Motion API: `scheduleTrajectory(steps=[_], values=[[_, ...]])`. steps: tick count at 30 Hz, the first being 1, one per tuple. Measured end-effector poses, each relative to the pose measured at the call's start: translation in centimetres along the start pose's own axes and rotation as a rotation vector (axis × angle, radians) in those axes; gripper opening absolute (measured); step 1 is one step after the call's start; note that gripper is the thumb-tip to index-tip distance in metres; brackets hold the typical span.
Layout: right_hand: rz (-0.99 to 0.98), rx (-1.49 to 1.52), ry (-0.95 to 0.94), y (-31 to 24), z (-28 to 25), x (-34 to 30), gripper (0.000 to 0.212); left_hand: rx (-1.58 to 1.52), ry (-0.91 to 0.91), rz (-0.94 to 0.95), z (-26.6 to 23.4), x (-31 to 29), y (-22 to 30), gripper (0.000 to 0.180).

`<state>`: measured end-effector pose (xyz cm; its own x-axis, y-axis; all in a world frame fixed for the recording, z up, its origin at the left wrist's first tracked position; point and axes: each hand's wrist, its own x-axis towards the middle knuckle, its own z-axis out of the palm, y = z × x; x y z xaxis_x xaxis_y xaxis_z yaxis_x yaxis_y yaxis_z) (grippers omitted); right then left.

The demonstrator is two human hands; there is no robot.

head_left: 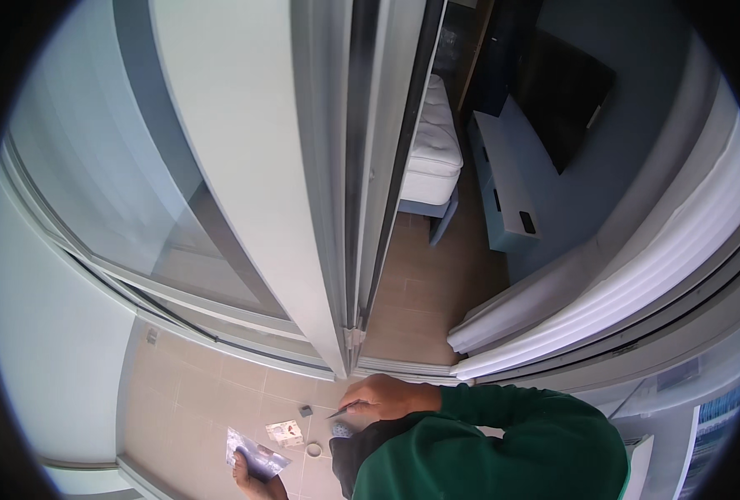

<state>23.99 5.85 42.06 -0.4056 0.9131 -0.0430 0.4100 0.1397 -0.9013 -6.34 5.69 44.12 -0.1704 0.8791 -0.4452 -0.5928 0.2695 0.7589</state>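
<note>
My left hand (pixel 257 486) is closed on a shiny silvery-violet sheet or flat packet (pixel 255 457), thumb on top, low in the view. My right hand (pixel 391 395) comes in from the right in a green sleeve (pixel 528 429). Its fingers are wrapped round a thin, pointed dark tool (pixel 349 408) whose kind I cannot make out; the tip points left and down. Below on the tiled floor (pixel 195 404), between the hands, lie a pale printed packet (pixel 284 432), a small grey block (pixel 306 411) and a pale ring like a tape roll (pixel 313 450).
A white sliding-door frame (pixel 245 158) rises before me, with a glass pane (pixel 95 167) at its left. Through the opening stand a bed (pixel 432 158), a low white cabinet (pixel 503 187) and a wall screen (pixel 563 96). White curtains (pixel 603 283) hang at the right.
</note>
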Motion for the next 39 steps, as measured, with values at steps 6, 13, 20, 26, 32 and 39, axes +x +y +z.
scheduleTrajectory(steps=[6, 13, 20, 26, 32, 39], values=[[0.051, -0.037, 0.151, 0.3, -4.5, -4.5, 0.045, 0.047, -0.097, 0.115, 1.5, -0.7, 1.5, 0.027], [0.027, -0.218, 0.096, -1.6, -6.8, -2.5, 0.069, 0.024, 0.082, 0.141, 5.2, -4.7, 0.3, 0.024], [0.016, -0.312, 0.061, 0.0, -5.7, 0.5, 0.074, 0.02, 0.124, 0.128, 5.5, -5.2, -1.1, 0.024], [0.093, -0.318, 0.005, -1.6, -6.5, -1.0, 0.077, 0.046, 0.049, 0.104, 5.9, -5.7, -0.8, 0.026], [0.086, -0.187, 0.146, -1.1, -5.8, -0.8, 0.08, 0.072, 0.018, 0.07, 7.3, -6.1, -0.7, 0.036], [0.144, -0.11, 0.132, -1.3, -6.2, -0.5, 0.086, 0.097, 0.005, 0.069, 7.6, -6.3, -0.8, 0.035]])
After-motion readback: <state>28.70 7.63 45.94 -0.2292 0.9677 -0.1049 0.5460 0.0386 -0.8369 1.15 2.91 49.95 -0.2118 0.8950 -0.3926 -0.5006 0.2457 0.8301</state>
